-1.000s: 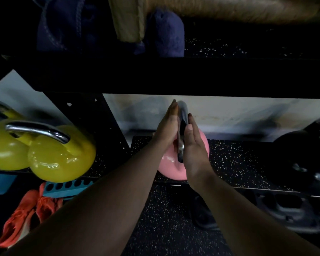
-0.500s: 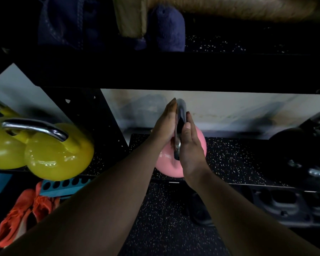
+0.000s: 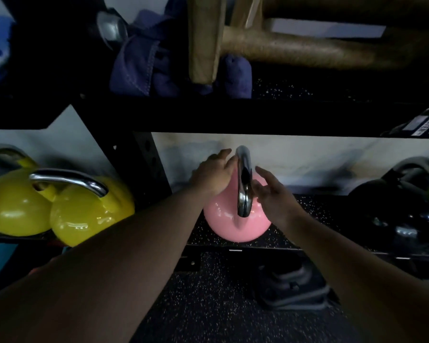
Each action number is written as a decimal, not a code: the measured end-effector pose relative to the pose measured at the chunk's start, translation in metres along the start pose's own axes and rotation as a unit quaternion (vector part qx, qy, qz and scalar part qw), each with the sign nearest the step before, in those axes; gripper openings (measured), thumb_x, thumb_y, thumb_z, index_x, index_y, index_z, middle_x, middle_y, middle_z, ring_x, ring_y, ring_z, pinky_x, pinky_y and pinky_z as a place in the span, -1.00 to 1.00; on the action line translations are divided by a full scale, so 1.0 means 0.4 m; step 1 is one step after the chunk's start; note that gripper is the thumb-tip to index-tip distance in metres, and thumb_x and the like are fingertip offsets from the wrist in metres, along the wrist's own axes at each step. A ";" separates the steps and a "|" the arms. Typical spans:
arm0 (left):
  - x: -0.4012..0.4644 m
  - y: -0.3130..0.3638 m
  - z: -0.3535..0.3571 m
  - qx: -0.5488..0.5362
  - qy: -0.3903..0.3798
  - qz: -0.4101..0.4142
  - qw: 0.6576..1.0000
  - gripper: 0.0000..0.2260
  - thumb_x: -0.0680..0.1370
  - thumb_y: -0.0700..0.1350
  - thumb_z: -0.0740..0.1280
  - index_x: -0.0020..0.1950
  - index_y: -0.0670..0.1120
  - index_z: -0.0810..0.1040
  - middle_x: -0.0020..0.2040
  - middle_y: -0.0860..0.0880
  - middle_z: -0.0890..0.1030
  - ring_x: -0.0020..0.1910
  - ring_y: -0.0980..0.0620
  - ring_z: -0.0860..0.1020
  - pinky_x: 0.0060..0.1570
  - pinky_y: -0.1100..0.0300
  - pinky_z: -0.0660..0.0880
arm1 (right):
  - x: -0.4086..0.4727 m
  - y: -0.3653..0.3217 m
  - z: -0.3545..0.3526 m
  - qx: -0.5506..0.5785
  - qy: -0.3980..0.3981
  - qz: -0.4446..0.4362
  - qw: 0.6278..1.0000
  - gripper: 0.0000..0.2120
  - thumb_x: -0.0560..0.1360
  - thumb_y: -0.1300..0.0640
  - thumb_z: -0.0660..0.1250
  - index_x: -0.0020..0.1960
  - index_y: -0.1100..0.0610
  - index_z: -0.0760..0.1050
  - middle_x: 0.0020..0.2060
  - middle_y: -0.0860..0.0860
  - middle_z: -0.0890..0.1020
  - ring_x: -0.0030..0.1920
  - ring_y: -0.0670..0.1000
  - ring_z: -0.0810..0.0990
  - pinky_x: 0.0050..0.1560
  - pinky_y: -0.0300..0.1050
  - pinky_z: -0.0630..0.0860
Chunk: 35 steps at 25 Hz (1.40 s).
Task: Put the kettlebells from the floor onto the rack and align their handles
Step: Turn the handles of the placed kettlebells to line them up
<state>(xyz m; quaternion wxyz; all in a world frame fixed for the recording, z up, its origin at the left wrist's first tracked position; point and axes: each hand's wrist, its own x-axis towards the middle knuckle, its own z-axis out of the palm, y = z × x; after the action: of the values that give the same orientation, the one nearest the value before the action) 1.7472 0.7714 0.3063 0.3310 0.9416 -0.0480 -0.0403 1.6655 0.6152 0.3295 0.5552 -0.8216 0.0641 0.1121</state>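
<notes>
A pink kettlebell (image 3: 224,222) stands on the speckled lower shelf (image 3: 315,219) of the black rack, its chrome handle (image 3: 243,184) pointing toward me, edge on. My left hand (image 3: 213,175) rests against the handle's left side, fingers stretched and touching the chrome. My right hand (image 3: 273,194) hovers just right of the handle, fingers spread, a small gap between palm and metal. Two yellow kettlebells (image 3: 84,214) with a chrome handle sit on the shelf bay to the left.
Black kettlebells (image 3: 391,206) crowd the shelf's right end. The upper shelf (image 3: 233,115) hangs low over the pink bell, carrying blue towels (image 3: 144,60) and wooden pieces (image 3: 295,43). A dark weight (image 3: 290,288) lies on the speckled floor below.
Both hands were pressed flat against the handle; now the right hand has come off it and opened, and the left has loosened. The view has pulled back and tilted up.
</notes>
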 end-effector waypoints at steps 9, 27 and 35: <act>-0.257 -0.089 -0.108 0.259 -0.039 0.109 0.959 -0.57 0.63 0.16 0.07 0.41 0.00 0.39 0.36 -0.04 0.46 0.34 -0.09 0.37 0.33 -0.07 0.21 | -0.252 0.028 0.084 -0.181 0.084 -0.069 0.977 -0.52 0.57 0.15 0.26 0.47 0.04 0.29 0.15 0.17 0.56 0.11 0.12 0.52 0.04 -0.17 0.36; -0.362 -0.706 -0.638 0.115 0.207 -0.090 0.967 -0.58 0.59 0.19 0.14 0.32 -0.04 0.43 0.31 -0.11 0.42 0.27 -0.17 0.38 0.19 -0.09 0.37 | -0.022 -0.380 0.811 -0.229 0.047 -0.233 0.944 -0.68 0.56 0.03 0.27 0.27 0.09 0.48 0.12 0.19 0.54 0.14 0.22 0.53 0.14 -0.07 0.42; -0.315 -0.714 -0.530 -0.179 0.129 -0.305 0.926 -0.17 0.48 0.45 0.02 0.57 -0.03 -0.05 0.49 -0.30 0.21 0.39 -0.34 0.30 0.22 -0.18 0.36 | 0.106 -0.360 0.913 -0.268 0.019 -0.121 0.956 -0.55 0.52 -0.29 0.18 0.08 0.09 0.45 -0.09 0.06 0.56 -0.09 0.07 0.52 -0.18 -0.15 0.31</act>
<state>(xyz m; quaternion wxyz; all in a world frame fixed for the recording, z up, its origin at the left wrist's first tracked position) 1.6631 1.1389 0.2976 0.4688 0.8330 0.2928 -0.0253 1.6983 1.0084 0.3170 0.3223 -0.9440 -0.0574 0.0415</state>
